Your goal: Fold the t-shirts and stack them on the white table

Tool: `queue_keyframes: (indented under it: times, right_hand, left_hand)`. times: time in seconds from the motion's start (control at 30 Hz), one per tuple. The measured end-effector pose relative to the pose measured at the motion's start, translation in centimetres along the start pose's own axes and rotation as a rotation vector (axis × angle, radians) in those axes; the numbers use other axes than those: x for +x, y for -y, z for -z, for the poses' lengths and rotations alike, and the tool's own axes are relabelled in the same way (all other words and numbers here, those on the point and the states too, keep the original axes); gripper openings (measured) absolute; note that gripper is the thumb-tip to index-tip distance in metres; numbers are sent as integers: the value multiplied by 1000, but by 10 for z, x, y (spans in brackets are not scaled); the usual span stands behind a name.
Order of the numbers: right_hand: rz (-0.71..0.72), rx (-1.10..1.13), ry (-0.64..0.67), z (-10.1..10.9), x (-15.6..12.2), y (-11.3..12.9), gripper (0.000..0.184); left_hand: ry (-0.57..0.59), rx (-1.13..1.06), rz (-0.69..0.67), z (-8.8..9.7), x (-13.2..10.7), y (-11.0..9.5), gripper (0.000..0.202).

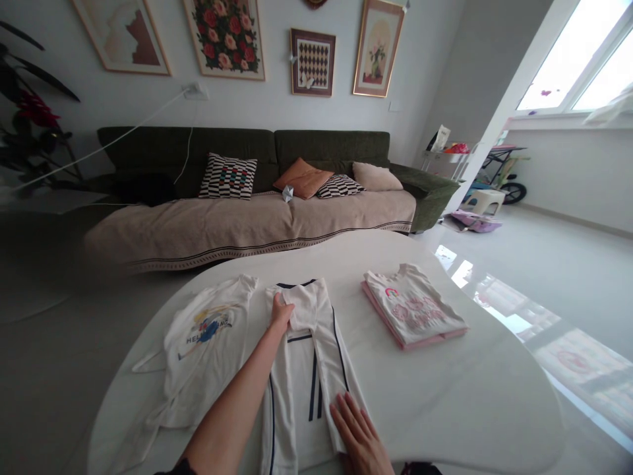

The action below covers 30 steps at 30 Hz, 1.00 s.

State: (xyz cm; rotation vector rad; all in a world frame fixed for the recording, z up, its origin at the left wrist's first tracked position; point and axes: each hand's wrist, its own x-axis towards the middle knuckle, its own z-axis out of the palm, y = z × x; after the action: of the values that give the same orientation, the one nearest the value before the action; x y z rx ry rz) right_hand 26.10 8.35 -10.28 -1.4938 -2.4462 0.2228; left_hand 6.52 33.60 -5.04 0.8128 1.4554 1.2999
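Observation:
In front of me on the table lies a white garment with navy stripes (324,356), its long side panels stretched toward me. Whether it is a top or trousers I cannot tell. Near its far end my left hand (283,313) is closed on the white fabric, thumb up, the other fingers mostly hidden. My right hand (359,432) lies flat with fingers stretched out on the garment's near right part. To the left is spread a white long-sleeved shirt (212,349) with a blue and yellow print. A folded stack of white and pink clothes (413,307) sits to the right.
All the clothes rest on a white rounded table (475,409). Beyond its far edge stands a dark green sofa (331,148) with a beige cover and several cushions. Shiny pale floor (568,270) extends on the right, with a white stool (482,200) farther back.

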Motion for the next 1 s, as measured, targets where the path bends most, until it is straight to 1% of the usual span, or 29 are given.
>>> queue_keyframes:
  times: [0.07,0.13,0.2,0.27,0.33,0.37,0.43,0.47,0.5,0.57,0.63,0.67,0.7,0.73,0.77,0.8,0.83,0.87,0.9,1.0]
  right_hand:
    - [59,-58,-56,-7,-2,-4,73]
    - [120,-94,-110,-9,-4,-8,68]
    - [175,-95,-134,-3,-3,-12,63]
    - [196,-56,-122,12,2,-13,52]
    - [143,-7,-109,32,15,-12,40]
    - [96,7,-114,42,24,-11,37]
    - [-18,7,-139,56,47,-7,37]
    - [-63,-2,-146,59,60,-6,39]
    - [-96,-11,-140,58,71,-4,40]
    - [-140,-32,-100,49,88,-2,44]
    - [-156,-54,-61,32,96,-2,49]
    - [-163,-63,-52,24,97,-2,51]
    - [-172,-70,-48,17,96,-3,53]
    - [-184,-76,-47,11,95,-3,54]
    - [-193,-81,-43,7,93,-4,54]
    - [-202,-85,-39,5,92,-4,54]
    - [-210,-90,-37,4,92,-4,55]
    - [-213,-94,-35,5,92,-5,55]
    - [-213,-97,-33,6,92,-4,56]
    - [-207,-101,-22,11,93,-2,57]
  left_hand:
    - [-42,100,-37,2,3,6,68]
    - [-59,194,-87,1,6,10,63]
    - [-49,282,-147,-2,11,11,53]
    - [-12,368,-204,-5,16,10,40]
    - [32,448,-262,-7,20,8,34]
    - [48,486,-295,-8,21,8,34]
    - [62,556,-363,-7,23,7,40]
    - [58,590,-391,-5,23,7,42]
    - [48,624,-412,-4,22,7,43]
    - [5,677,-431,-1,19,7,44]
    - [-65,741,-469,-1,14,8,45]
    - [-93,795,-516,-2,11,8,45]
    - [-97,862,-581,-6,8,9,45]
    - [-68,940,-655,-11,4,10,44]
    - [-5,1021,-725,-17,1,12,44]
    - [78,1096,-770,-23,-1,13,44]
    - [159,1156,-777,-29,-3,15,46]
    - [221,1207,-758,-34,-4,17,50]
    - [256,1250,-722,-38,-3,18,56]
    - [295,1324,-624,-43,3,19,70]
